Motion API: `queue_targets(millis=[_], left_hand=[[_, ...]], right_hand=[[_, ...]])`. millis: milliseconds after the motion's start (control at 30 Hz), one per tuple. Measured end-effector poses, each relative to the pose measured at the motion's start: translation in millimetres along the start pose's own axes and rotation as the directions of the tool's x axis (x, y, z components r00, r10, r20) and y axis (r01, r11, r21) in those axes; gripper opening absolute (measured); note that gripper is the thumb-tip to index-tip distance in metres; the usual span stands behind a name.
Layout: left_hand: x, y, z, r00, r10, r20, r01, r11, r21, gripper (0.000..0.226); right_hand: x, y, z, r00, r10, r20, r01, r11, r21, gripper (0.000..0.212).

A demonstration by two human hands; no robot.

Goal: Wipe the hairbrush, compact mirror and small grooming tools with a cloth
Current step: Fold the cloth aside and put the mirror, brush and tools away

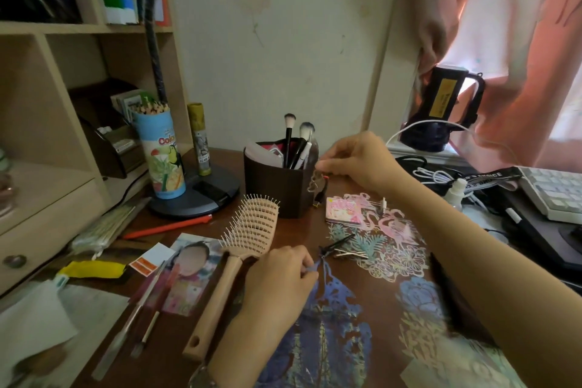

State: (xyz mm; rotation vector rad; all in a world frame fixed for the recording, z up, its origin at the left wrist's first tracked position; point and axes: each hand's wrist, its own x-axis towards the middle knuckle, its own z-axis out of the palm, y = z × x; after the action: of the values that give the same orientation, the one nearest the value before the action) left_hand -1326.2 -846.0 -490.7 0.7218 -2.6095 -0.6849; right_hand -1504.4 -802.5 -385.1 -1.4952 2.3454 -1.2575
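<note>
Pinching a small dangling metal tool (316, 183) between thumb and fingertips, the right hand (356, 164) holds it just beside the brown holder (277, 189), above the desk (283, 227). The left hand (280, 277) rests on the desk with fingers curled together, nipping a bluish scrap at its fingertips; whether this is the cloth cannot be told. The hairbrush (239, 249) lies bristles-up just left of that hand, its handle over a photo (189, 274). Hair clips (343, 247) lie between the hands on cut-paper lace (387, 242). A pink compact (343, 209) sits near the holder.

Risks, as judged: the tool hangs loosely from a light pinch and may slip or swing against the holder, tipping the makeup brushes (297, 142). Dragging a cloth over the clips could snag and tear the lace beneath. Lifting the hairbrush may shift the photo.
</note>
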Motion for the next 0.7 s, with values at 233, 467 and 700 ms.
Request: queue_targets(millis=[233,467,700], left_hand=[[2,-4,-2,0.999,-0.019,-0.032,0.017,0.999,-0.035,0.013],[2,-6,-4,0.999,-0.013,-0.04,0.011,0.998,-0.056,0.015],[2,-6,-4,0.999,-0.013,-0.043,0.01,0.997,-0.075,0.016]], right_hand=[[30,-10,8,0.992,-0.075,-0.098,0.069,0.996,-0.058,0.014],[42,-7,23,0.996,-0.082,-0.047,0.078,0.994,-0.081,0.011],[46,-7,35,0.999,-0.033,0.038,0.038,0.99,-0.132,0.011]])
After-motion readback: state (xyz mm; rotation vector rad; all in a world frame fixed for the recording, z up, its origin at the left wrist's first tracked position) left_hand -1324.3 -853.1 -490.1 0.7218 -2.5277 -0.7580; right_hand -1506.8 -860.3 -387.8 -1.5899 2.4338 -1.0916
